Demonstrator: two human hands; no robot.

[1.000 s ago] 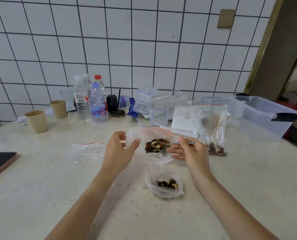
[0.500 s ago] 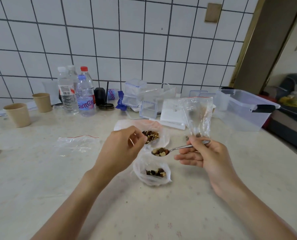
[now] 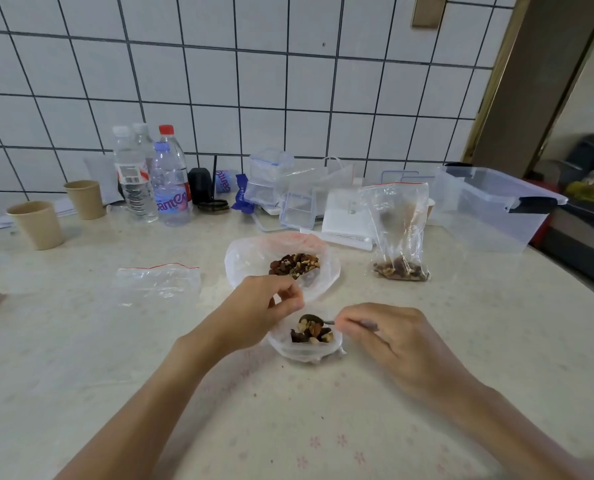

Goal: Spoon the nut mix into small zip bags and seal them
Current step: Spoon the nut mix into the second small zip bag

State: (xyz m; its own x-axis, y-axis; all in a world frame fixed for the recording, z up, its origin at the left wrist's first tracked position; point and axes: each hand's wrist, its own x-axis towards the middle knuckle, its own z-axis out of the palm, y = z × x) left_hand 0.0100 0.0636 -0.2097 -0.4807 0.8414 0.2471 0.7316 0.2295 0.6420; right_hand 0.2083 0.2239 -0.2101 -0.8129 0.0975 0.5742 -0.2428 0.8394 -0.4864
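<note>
Two hands over the small zip bag (image 3: 306,351) now. Half a sec ago the spoon (image 3: 311,320) hung loaded above the bag; now its bowl's dipped into the mouth, nuts w/ it. Right hand (image 3: 389,341) pinches the handle, lower than before. Left hand (image 3: 264,311) pinches the bag's rim, holding it open. Big bag of nut mix (image 3: 295,265) sits just behind; filled zip bag (image 3: 401,233) to the right.
</note>
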